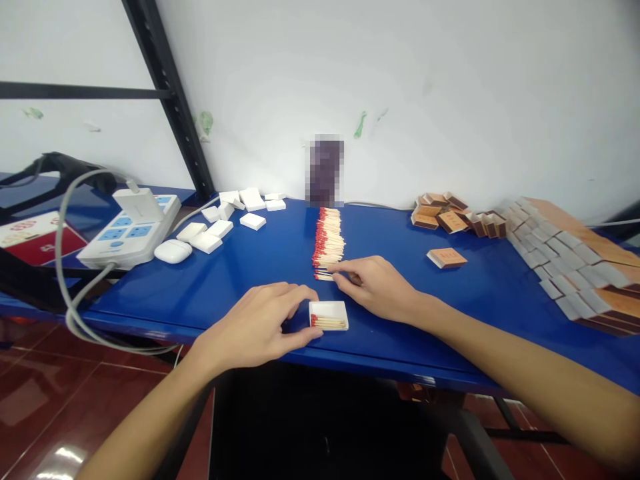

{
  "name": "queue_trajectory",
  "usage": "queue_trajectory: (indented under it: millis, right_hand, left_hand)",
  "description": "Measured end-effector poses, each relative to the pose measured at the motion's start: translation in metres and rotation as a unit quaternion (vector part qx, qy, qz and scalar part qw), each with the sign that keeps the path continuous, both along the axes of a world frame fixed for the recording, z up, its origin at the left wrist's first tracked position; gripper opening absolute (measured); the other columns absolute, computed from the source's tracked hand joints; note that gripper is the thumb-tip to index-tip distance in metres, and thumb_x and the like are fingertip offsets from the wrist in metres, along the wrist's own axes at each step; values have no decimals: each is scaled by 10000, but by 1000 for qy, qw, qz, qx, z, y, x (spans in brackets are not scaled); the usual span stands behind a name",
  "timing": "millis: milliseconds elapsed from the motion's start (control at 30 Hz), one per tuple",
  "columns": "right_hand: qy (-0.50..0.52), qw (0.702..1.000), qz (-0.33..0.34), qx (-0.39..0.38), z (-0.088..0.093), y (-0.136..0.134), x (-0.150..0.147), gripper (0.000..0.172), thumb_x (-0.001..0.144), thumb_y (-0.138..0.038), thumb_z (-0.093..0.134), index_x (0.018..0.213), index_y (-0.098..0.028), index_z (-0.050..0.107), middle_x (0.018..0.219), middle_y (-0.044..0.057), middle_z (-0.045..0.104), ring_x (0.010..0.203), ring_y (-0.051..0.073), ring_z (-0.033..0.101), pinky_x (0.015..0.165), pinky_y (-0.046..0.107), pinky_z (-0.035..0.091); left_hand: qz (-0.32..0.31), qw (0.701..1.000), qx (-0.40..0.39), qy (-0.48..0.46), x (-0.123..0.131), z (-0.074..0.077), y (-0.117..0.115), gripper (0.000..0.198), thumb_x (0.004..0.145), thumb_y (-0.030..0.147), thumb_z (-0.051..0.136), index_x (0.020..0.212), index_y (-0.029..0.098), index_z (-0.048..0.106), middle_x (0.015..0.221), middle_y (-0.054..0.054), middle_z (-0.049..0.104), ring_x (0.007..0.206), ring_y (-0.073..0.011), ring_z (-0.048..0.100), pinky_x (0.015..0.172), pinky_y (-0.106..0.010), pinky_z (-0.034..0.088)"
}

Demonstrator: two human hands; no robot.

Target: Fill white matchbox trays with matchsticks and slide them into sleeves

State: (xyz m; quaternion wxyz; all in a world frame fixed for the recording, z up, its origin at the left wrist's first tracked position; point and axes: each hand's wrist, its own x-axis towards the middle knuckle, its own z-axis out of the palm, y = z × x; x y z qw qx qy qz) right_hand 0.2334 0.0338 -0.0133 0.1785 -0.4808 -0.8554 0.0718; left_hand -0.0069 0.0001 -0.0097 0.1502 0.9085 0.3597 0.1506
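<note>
A small white matchbox tray (329, 315) with a few red-tipped matches in it lies near the front edge of the blue table (250, 267). My left hand (260, 323) rests beside it, thumb and fingers pinching its left side. My right hand (373, 287) lies just behind the tray, its fingertips pinched on matches at the near end of a long row of red-tipped matches (329, 241) that runs toward the wall.
Several empty white trays (220, 227) lie at the back left beside a white earbud case (173, 251) and a power strip (131, 230). Orange matchbox sleeves (447, 257) and stacked boxes (575, 260) fill the right side. A blurred dark object (325, 170) stands by the wall.
</note>
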Motion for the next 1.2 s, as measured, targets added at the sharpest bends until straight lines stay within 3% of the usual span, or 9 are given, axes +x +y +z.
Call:
queue_trajectory:
  millis: [467, 700, 833, 967, 1200]
  right_hand:
    - [11, 1000, -1, 0, -2, 2, 0, 316, 945, -273, 474, 1112, -212, 735, 557, -23, 556, 509, 110, 423, 571, 247, 266]
    - [30, 1000, 4, -2, -2, 3, -1, 279, 933, -271, 489, 970, -185, 752, 559, -23, 547, 510, 104, 414, 570, 244, 266]
    - [28, 1000, 1, 6, -3, 4, -1, 278, 927, -260, 496, 1009, -188, 752, 537, -30, 527, 497, 104, 410, 576, 243, 273]
    - [21, 1000, 1, 6, -3, 5, -1, 290, 928, -258, 496, 1056, -191, 746, 549, -25, 546, 509, 109, 439, 580, 244, 282]
    - [38, 999, 10, 6, -3, 4, -1, 260, 925, -238, 506, 969, -177, 755, 567, -20, 569, 501, 98, 413, 584, 240, 291]
  left_hand:
    - [2, 1000, -5, -3, 2, 1, 1, 296, 919, 460, 583, 1136, 258, 575, 773, 42, 513, 692, -139, 523, 630, -258, 363]
    - [1, 1000, -7, -1, 0, 1, 1, 291, 924, 467, 573, 1134, 265, 570, 773, 43, 508, 692, -139, 522, 634, -260, 361]
    - [3, 1000, -11, 1, 0, 0, 0, 290, 925, 474, 571, 1134, 273, 565, 779, 44, 508, 698, -138, 522, 636, -259, 362]
    - [5, 1000, -9, 5, 0, 1, 0, 293, 924, 475, 571, 1135, 272, 563, 780, 43, 508, 698, -140, 521, 634, -261, 361]
    - [1, 1000, -7, -3, 0, 1, 1, 294, 921, 462, 576, 1131, 257, 578, 778, 36, 516, 690, -141, 522, 628, -261, 367]
